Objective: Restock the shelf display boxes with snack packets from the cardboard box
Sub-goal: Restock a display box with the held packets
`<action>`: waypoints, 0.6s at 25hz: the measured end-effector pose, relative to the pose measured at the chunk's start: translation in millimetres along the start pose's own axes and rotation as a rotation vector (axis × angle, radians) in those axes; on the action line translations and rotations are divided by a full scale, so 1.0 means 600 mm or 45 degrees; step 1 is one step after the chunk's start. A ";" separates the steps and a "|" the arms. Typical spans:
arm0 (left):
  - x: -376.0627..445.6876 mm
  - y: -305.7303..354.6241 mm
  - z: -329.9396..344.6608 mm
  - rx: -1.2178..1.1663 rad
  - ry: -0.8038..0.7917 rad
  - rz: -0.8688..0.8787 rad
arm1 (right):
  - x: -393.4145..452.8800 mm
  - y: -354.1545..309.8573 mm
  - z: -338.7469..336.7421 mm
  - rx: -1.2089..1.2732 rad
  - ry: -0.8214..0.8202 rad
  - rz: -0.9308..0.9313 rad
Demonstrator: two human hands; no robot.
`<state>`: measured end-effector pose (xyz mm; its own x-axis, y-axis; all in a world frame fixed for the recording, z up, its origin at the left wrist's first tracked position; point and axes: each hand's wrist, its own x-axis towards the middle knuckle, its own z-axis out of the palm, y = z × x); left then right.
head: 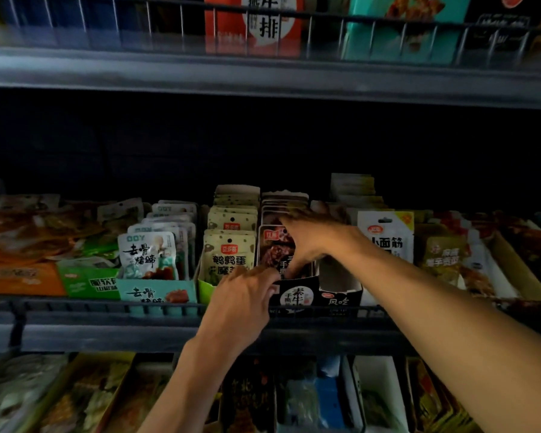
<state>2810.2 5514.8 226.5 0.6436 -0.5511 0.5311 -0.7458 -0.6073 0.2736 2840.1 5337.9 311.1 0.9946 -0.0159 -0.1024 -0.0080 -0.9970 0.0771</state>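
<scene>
A black display box (294,296) stands at the front of the middle shelf, filled with a row of dark snack packets (274,248). My right hand (306,242) reaches in from the right, its fingers curled over the tops of the packets and its thumb down their front. My left hand (247,292) is at the box's front left corner, fingertips touching the front packet's lower edge. The cardboard box is not in view.
Beside the black box stand a green box of beige packets (228,260) on the left, a teal box of white packets (156,293) further left, and a white box (341,285) on the right. A wire rail (107,306) runs along the shelf front. Shelves above and below hold more goods.
</scene>
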 end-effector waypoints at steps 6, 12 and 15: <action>-0.003 0.001 -0.001 -0.016 0.003 0.026 | -0.009 -0.014 0.045 -0.435 0.451 0.003; -0.005 0.002 0.000 -0.013 -0.010 0.029 | -0.006 -0.020 0.052 -0.431 0.704 0.101; -0.005 0.001 0.003 -0.002 -0.028 0.005 | -0.010 0.003 0.046 -0.310 0.699 0.044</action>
<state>2808.2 5515.0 223.8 0.6445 -0.5658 0.5143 -0.7485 -0.6043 0.2732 2831.0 5333.9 284.8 0.9028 0.0580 0.4261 -0.0818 -0.9496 0.3025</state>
